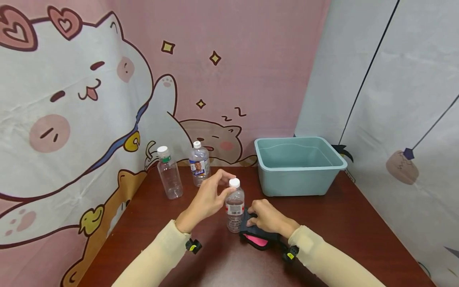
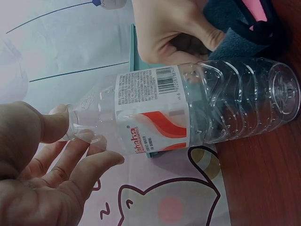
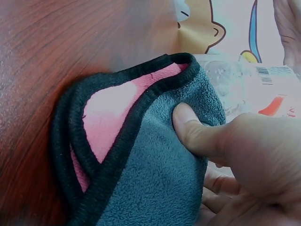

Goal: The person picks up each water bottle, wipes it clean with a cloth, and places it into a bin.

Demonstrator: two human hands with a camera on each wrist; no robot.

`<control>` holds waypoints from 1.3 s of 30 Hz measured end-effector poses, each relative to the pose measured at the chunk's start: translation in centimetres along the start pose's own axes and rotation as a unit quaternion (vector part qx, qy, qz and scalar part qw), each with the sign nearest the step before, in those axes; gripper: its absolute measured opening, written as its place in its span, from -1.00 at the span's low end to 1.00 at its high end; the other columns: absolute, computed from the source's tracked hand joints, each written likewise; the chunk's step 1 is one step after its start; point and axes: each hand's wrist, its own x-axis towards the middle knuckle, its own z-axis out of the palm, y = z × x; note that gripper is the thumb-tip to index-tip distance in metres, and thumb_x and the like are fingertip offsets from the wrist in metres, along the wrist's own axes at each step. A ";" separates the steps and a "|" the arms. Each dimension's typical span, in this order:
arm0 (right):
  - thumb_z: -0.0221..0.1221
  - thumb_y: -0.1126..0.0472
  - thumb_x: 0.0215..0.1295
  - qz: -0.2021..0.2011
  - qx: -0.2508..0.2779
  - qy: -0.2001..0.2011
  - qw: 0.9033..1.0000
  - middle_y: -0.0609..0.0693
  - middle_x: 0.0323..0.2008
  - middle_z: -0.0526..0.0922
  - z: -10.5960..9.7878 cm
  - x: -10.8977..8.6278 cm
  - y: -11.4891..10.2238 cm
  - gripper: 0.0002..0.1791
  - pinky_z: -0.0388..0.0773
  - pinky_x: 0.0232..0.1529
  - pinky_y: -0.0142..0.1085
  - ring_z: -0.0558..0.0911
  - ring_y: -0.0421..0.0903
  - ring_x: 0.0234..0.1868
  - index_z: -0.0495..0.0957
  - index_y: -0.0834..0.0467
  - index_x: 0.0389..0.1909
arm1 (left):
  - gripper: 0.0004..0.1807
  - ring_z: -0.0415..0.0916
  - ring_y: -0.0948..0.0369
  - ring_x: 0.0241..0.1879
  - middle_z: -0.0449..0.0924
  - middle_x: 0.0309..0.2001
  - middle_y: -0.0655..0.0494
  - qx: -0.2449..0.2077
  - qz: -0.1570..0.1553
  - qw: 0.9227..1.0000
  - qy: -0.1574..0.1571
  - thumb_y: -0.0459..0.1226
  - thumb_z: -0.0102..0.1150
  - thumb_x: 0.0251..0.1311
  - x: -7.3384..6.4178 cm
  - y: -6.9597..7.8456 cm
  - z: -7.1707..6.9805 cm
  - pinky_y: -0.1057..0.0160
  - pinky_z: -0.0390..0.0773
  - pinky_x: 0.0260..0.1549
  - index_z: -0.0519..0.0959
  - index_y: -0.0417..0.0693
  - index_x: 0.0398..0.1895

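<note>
A clear plastic bottle (image 1: 235,210) with a white cap and a red-and-white label stands upright on the table. My left hand (image 1: 209,194) holds it at the cap and neck, thumb on the near side; in the left wrist view the thumb (image 2: 47,127) hides most of the cap. Right beside the bottle's base, my right hand (image 1: 269,217) grips a folded grey cleaning cloth (image 1: 259,232) with pink inside and black edging. The right wrist view shows the thumb (image 3: 193,127) pressed on the cloth (image 3: 150,169), its edge close to the bottle.
Two more clear bottles stand at the back left: one with a green neck band (image 1: 170,179), another with a blue-and-white label (image 1: 199,167). A light blue plastic basin (image 1: 294,182) sits at the back right of the brown table (image 1: 215,259). Printed curtains hang behind.
</note>
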 end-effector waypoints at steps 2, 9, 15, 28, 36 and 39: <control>0.65 0.31 0.36 -0.001 -0.005 0.009 1.000 0.04 -0.22 0.87 -0.1 -0.1 -0.1 -0.79 0.67 -0.23 -0.38 0.61 -0.28 -0.27 0.93 0.29 -0.05 | -0.56 0.85 0.04 0.14 0.87 0.13 0.01 0.000 -0.001 1.000 -0.001 -0.34 0.56 0.51 0.0 0.0 0.0 -0.12 0.85 0.29 0.64 -0.02 0.34; 0.64 0.31 0.37 -0.009 -0.012 0.040 0.999 -0.03 -0.24 0.80 -1.2 -0.2 -0.6 -0.80 0.65 -0.23 -0.40 0.63 -0.31 -0.27 0.94 0.26 -0.04 | -0.56 0.85 0.02 0.15 0.86 0.14 -0.01 0.000 -0.002 1.000 -0.002 -0.34 0.55 0.52 0.0 0.0 0.0 -0.13 0.84 0.30 0.63 -0.03 0.35; 0.62 0.31 0.41 -0.008 0.004 0.062 0.998 -0.06 -0.22 0.81 -2.9 -0.1 -1.6 -0.77 0.68 -0.21 -0.42 0.64 -0.31 -0.27 0.93 0.27 0.02 | -0.56 0.86 0.01 0.17 0.86 0.15 -0.02 -0.004 -0.008 1.000 -0.004 -0.34 0.56 0.52 0.1 0.0 -0.1 -0.13 0.84 0.33 0.63 -0.03 0.35; 0.63 0.27 0.42 -0.010 0.014 0.123 0.992 -0.05 -0.15 0.86 -6.6 0.5 -4.1 -0.71 0.64 -0.21 -0.39 0.66 -0.25 -0.23 0.93 0.22 0.11 | -0.55 0.87 0.00 0.18 0.87 0.16 -0.05 -0.004 0.003 1.000 -0.008 -0.35 0.58 0.49 0.2 -0.1 -0.2 -0.13 0.84 0.35 0.62 -0.05 0.34; 0.63 0.19 0.44 -0.010 0.040 0.156 0.987 -0.10 -0.20 0.81 -7.4 1.6 -5.5 -0.67 0.61 -0.26 -0.39 0.63 -0.17 -0.23 0.93 0.16 0.16 | -0.60 0.87 -0.02 0.21 0.87 0.17 -0.06 -0.001 0.011 1.000 -0.005 -0.38 0.53 0.53 0.3 -0.1 -0.2 -0.16 0.82 0.37 0.62 -0.06 0.32; 0.63 0.20 0.44 -0.001 0.045 0.153 0.987 -0.08 -0.19 0.80 -7.4 1.6 -5.8 -0.65 0.60 -0.28 -0.39 0.62 -0.16 -0.24 0.92 0.19 0.17 | -0.60 0.87 -0.01 0.22 0.87 0.17 -0.05 0.000 0.007 1.000 -0.007 -0.37 0.52 0.54 0.3 -0.3 -0.2 -0.15 0.82 0.38 0.62 -0.04 0.32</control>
